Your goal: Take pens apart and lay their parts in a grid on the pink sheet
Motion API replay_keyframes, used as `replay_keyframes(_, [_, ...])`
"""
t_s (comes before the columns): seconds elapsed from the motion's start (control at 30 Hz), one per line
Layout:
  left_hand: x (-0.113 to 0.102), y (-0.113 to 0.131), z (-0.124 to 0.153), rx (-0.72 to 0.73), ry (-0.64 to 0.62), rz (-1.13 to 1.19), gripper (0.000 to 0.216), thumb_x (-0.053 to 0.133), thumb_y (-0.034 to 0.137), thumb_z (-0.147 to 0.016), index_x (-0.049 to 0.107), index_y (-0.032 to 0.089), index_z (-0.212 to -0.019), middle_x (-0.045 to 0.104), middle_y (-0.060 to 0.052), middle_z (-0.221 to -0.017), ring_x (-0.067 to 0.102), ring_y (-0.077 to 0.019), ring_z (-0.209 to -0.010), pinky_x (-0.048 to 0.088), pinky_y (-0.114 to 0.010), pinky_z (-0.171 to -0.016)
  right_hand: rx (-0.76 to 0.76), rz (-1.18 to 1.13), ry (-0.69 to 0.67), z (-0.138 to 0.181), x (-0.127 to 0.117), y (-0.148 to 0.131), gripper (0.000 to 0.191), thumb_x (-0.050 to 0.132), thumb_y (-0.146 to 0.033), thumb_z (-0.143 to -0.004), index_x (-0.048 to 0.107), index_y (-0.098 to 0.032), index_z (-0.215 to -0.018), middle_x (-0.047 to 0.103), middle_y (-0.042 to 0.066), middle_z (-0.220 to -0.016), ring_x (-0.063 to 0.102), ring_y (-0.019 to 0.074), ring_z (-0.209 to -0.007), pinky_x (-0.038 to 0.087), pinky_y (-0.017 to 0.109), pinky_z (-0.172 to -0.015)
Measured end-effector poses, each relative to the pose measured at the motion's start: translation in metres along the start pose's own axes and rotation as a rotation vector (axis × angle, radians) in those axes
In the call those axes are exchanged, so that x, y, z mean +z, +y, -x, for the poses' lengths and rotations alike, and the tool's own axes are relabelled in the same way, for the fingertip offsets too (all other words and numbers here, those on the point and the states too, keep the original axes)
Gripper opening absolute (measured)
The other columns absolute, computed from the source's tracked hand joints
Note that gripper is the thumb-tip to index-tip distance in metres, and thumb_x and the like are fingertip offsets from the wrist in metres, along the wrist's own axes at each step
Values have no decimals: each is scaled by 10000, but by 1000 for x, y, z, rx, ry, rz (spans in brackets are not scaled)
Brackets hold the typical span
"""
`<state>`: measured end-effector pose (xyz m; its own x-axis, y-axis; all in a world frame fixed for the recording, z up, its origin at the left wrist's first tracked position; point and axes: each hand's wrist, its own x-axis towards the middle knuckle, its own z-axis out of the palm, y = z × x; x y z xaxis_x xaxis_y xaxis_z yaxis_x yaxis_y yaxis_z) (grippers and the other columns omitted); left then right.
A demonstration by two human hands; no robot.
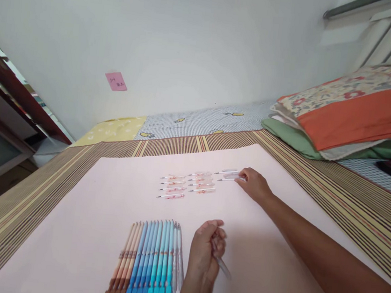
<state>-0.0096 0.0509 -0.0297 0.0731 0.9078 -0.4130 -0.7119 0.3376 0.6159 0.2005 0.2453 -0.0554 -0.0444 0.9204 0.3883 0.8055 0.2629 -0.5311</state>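
Observation:
My right hand [253,183] reaches to the far right of the pale sheet, thumb and fingers pinching the end of a thin white pen refill [227,179] with a dark tip. Just beyond it lies a similar white refill [222,172]. Closer in, my left hand [208,242] is closed around a slim greyish, translucent pen [224,267], whose lower end sticks out below the fingers. To its left is a row of pens [153,254] in brown, blue, teal and grey. Two columns of thin white refills beside pinkish clear pieces [201,185] lie farther back.
A large pale pink sheet [66,226] covers the striped mat [195,144]. Folded bedding with an orange-edged floral pillow [362,104] sits at right. A pink note [116,81] is on the wall. Patterned cloth [198,121] lies along the wall.

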Motion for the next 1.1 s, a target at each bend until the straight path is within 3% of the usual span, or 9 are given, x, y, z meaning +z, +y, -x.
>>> replay_keyframes(0.37, [-1, -1, -1, -6, -3, -4, 556, 958, 454, -527, 673, 100, -848, 601, -8, -615, 353, -20, -420, 80, -194, -432, 14, 38, 82, 9, -4, 7, 71, 633, -292, -819, 591, -236, -829, 632, 44, -901, 580, 197, -752, 444, 327, -694])
replay_keyframes(0.77, [-1, -1, -2, 0, -9, -8, 536, 952, 444, -542, 679, 99, -847, 603, -13, -617, 349, -19, -418, 84, -191, -435, 13, 221, 18, 10, -7, 1, 213, 650, -373, -897, 581, -236, -749, 642, 54, -865, 588, 227, -779, 412, 358, -714])
replay_keyframes(1.1, [-2, -2, -2, -1, -12, 1, 531, 949, 433, -542, 677, 96, -850, 601, -14, -619, 340, -17, -417, 81, -196, -433, -4, 355, -16, 9, -7, -9, 220, 635, -370, -919, 602, -221, -761, 660, 75, -871, 609, 236, -786, 389, 366, -712])
